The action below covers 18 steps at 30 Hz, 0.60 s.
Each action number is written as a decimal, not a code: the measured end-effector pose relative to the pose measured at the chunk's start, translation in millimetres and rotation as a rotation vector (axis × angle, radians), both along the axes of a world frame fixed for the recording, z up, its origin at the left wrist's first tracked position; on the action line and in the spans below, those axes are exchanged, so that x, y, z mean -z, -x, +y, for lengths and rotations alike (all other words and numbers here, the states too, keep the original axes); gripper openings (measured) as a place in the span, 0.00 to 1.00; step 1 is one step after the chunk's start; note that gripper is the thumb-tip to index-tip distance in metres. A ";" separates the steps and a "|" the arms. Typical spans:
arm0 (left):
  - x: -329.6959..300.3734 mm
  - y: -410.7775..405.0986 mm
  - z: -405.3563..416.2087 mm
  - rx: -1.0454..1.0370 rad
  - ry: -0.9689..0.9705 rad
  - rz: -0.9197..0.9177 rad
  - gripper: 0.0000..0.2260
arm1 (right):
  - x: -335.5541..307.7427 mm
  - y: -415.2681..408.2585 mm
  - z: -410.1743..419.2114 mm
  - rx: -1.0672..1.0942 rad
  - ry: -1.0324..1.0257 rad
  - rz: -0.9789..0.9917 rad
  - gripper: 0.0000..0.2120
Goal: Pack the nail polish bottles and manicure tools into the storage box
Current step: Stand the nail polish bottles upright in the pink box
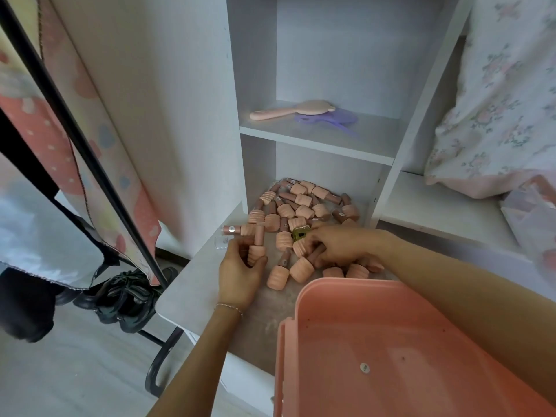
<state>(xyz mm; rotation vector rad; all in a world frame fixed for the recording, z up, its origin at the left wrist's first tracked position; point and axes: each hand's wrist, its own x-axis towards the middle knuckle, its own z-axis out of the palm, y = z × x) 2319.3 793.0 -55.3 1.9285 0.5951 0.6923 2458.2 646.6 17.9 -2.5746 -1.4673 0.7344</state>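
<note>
Bottles of nail polish with ribbed peach caps and brown bodies [304,206] lie heaped on the grey lower shelf [192,284], close enough that you need not lean. Your left hand [239,272] curls round one bottle [256,246], gripping its cap end. Your right hand [337,245] closes over another bottle [310,260] beside a small green-yellow clip [301,233]. The open peach plastic storage box [391,356] sits just beside the heap, nearest you, probably to keep transfers short. No bottles show inside it yet.
</note>
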 end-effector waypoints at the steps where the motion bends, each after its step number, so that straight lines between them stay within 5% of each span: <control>1: -0.3 -0.6 -0.1 0.000 0.010 0.005 0.15 | -1.7 -0.8 -0.5 0.034 -0.022 0.017 0.09; 6: -3.0 -4.0 3.7 -0.004 -0.052 0.069 0.17 | -14.6 1.1 -0.7 0.152 -0.269 0.156 0.06; 10: -7.7 2.2 1.5 -0.007 0.009 0.077 0.14 | -33.8 17.7 -7.8 0.357 -0.633 0.446 0.05; 14: -24.0 15.8 -8.1 -0.076 0.073 0.042 0.10 | -63.0 37.6 -29.1 0.315 -0.869 0.341 0.07; 18: -67.2 46.8 -34.2 0.048 0.276 -0.208 0.07 | -85.5 71.1 -59.3 0.225 -0.935 0.266 0.07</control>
